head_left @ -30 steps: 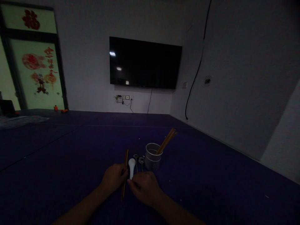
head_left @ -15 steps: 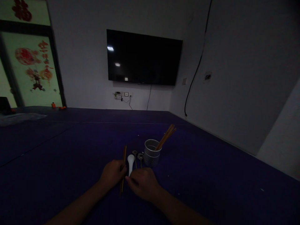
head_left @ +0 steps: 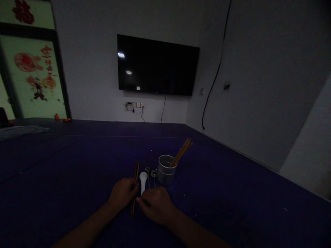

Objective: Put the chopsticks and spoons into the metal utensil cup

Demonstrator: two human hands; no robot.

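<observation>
On a dark purple floor mat [head_left: 77,179], my left hand [head_left: 122,194] rests curled over a pair of brown chopsticks [head_left: 135,172] that lie flat. My right hand [head_left: 156,206] sits just beside it, fingers bent down over the handle of a white spoon [head_left: 142,179]. Two small metal spoons [head_left: 151,174] lie to the right of the white one. A metal cup [head_left: 166,168] stands upright beyond them with several chopsticks [head_left: 182,152] leaning out of it. The light is dim and the fingertips are hard to make out.
A black television [head_left: 157,65] hangs on the far wall above a power socket [head_left: 137,105] with cables. A glass door with red paper decorations [head_left: 33,75] stands at the left. A white wall [head_left: 258,86] runs along the mat's right edge.
Both hands stay at the chopsticks and white spoon. The view has shifted slightly, so everything sits a little to the left and higher than a second ago.
</observation>
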